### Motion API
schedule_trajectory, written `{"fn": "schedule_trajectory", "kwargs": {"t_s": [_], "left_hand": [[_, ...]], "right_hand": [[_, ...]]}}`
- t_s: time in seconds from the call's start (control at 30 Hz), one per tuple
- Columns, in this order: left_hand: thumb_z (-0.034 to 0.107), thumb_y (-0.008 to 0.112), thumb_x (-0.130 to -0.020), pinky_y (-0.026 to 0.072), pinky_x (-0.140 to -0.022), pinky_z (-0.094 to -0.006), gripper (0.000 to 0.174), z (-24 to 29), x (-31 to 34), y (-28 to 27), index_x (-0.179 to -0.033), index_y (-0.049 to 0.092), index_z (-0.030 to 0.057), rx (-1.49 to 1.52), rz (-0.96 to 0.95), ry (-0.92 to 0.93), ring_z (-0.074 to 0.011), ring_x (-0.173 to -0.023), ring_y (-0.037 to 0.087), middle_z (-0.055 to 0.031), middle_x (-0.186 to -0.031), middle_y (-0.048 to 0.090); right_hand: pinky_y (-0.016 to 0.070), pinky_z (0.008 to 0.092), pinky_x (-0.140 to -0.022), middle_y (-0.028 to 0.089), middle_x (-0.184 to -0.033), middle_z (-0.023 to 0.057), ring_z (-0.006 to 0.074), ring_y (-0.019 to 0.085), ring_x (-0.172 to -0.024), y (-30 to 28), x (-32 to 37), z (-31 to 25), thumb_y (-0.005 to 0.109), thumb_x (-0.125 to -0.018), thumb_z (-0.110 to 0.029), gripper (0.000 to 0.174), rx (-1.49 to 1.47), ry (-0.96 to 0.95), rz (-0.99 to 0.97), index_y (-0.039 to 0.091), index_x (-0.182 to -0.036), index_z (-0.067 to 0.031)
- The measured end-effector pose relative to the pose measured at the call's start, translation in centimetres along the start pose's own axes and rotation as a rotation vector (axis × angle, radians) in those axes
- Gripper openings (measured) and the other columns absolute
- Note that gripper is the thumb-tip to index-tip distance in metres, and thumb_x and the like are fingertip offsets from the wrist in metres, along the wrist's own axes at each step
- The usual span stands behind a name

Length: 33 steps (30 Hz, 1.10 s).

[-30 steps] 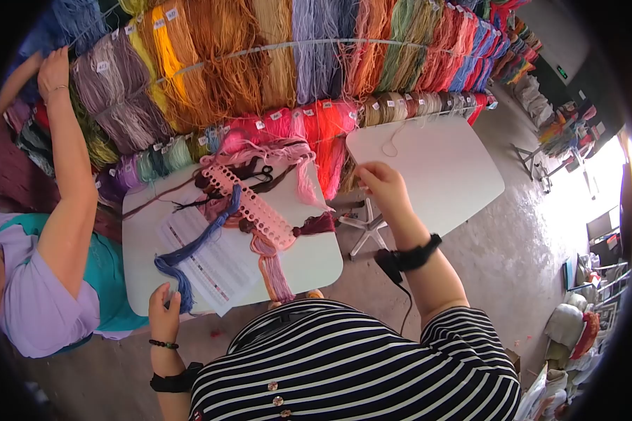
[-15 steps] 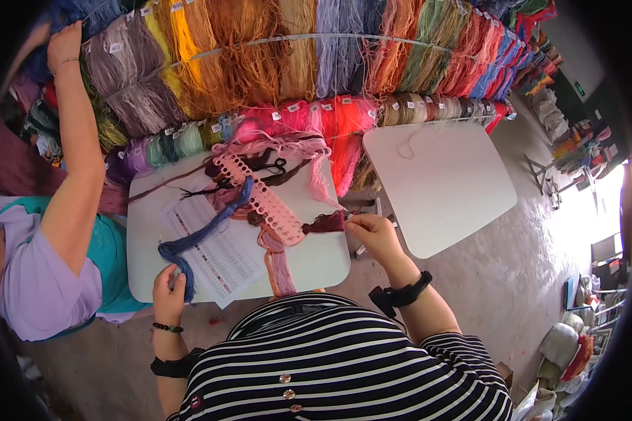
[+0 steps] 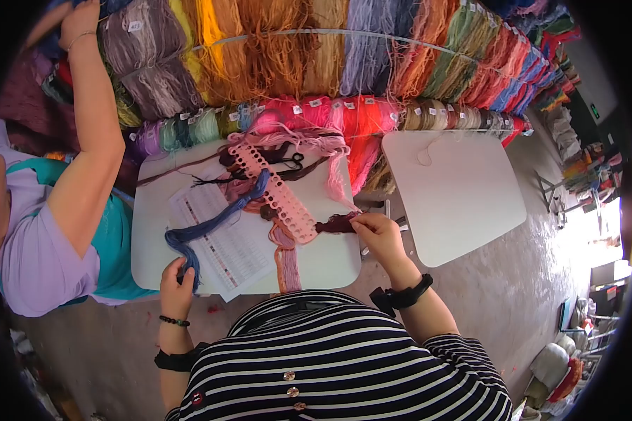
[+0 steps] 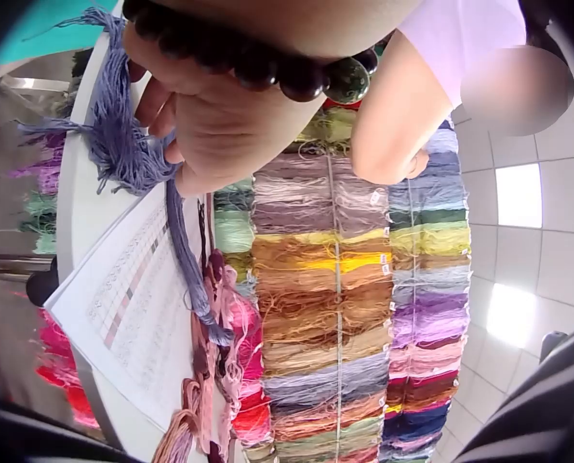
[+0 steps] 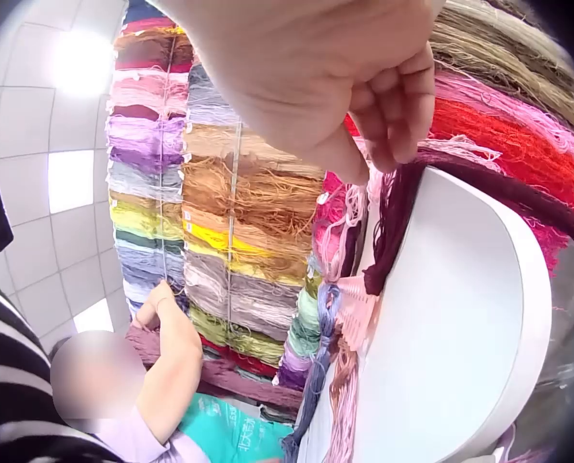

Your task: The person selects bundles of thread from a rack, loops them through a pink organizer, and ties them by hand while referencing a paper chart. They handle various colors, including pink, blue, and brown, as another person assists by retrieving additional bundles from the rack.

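My left hand (image 3: 178, 291) grips the lower end of a blue embroidery thread skein (image 3: 211, 226) at the table's near left corner. The skein runs up to a pink card with punched holes (image 3: 281, 203), which lies slanted on the table. In the head view my right hand (image 3: 383, 242) pinches the free end of a maroon thread bundle (image 3: 336, 224) between thumb and fingers. That bundle hangs from the card's near end; in the right wrist view the maroon threads (image 5: 395, 217) run down from the fingertips. Pink and orange threads (image 3: 288, 263) trail from the card nearby.
A printed chart (image 3: 225, 259) lies under the blue skein. Black scissors (image 3: 295, 163) rest beyond the card. A second white table (image 3: 456, 203) stands to the right. Racks of coloured thread (image 3: 309, 63) fill the back. Another person's arm (image 3: 95, 119) reaches toward them at left.
My right hand has come down from above the gap between the tables and taken hold of the maroon threads. My left hand stays at the blue skein's end. The head view has shifted slightly.
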<state>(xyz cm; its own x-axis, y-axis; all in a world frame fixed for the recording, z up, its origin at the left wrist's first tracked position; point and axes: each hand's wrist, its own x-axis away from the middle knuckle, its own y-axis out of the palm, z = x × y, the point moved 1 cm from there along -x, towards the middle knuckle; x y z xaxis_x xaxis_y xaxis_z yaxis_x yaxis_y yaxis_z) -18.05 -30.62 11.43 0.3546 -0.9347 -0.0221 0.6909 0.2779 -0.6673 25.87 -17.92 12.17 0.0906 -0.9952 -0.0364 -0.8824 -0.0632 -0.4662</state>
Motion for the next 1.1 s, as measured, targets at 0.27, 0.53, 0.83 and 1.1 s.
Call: {"fn": "schedule_trajectory", "kwargs": {"t_s": [0.27, 0.53, 0.83, 1.1], "left_hand": [[0.016, 0.062, -0.084, 0.0437, -0.091, -0.0371, 0.034, 0.0, 0.1, 0.3, -0.112, 0.058, -0.0017, -0.096, 0.035, 0.065, -0.0316, -0.105, 0.056, -0.0182, -0.113, 0.059], [0.015, 0.063, -0.082, 0.0428, -0.093, -0.0394, 0.033, 0.7, 0.4, 0.4, -0.110, 0.058, -0.0020, -0.183, 0.076, 0.155, -0.0343, -0.107, 0.055, -0.0201, -0.114, 0.058], [0.016, 0.064, -0.082, 0.0444, -0.091, -0.0371, 0.036, -0.7, -0.1, 0.8, -0.114, 0.058, 0.0009, -0.191, 0.045, 0.112, -0.0307, -0.104, 0.056, -0.0169, -0.113, 0.059], [0.017, 0.059, -0.090, 0.0449, -0.089, -0.0336, 0.035, -1.2, -1.5, 0.3, -0.117, 0.055, -0.0044, -0.154, -0.042, 0.027, -0.0248, -0.101, 0.058, -0.0169, -0.113, 0.059]], "right_hand": [[0.0489, 0.0267, -0.068, 0.065, -0.089, 0.0103, 0.0175, 0.062, -0.075, 0.4, -0.2, -0.7, 0.067, -0.080, -0.010, 0.016, 0.083, -0.103, 0.006, 0.069, -0.094, -0.0020], [0.0454, 0.0431, -0.087, 0.062, -0.108, 0.0118, 0.0331, 0.057, -0.101, 0.9, 0.0, -1.2, 0.070, -0.071, -0.018, 0.034, 0.418, -0.384, 0.038, 0.066, -0.103, -0.0068], [0.0402, 0.0444, -0.096, 0.055, -0.121, 0.0153, 0.0356, 0.051, -0.112, 1.6, 1.8, -0.5, 0.070, -0.072, -0.018, 0.047, 0.450, -0.329, 0.094, 0.057, -0.115, -0.0046], [0.0473, 0.0424, -0.075, 0.065, -0.084, 0.0156, 0.0343, 0.060, -0.082, -1.2, 10.2, 4.7, 0.062, -0.081, -0.028, 0.023, 0.203, 0.062, -0.103, 0.066, -0.086, -0.0057]]}}
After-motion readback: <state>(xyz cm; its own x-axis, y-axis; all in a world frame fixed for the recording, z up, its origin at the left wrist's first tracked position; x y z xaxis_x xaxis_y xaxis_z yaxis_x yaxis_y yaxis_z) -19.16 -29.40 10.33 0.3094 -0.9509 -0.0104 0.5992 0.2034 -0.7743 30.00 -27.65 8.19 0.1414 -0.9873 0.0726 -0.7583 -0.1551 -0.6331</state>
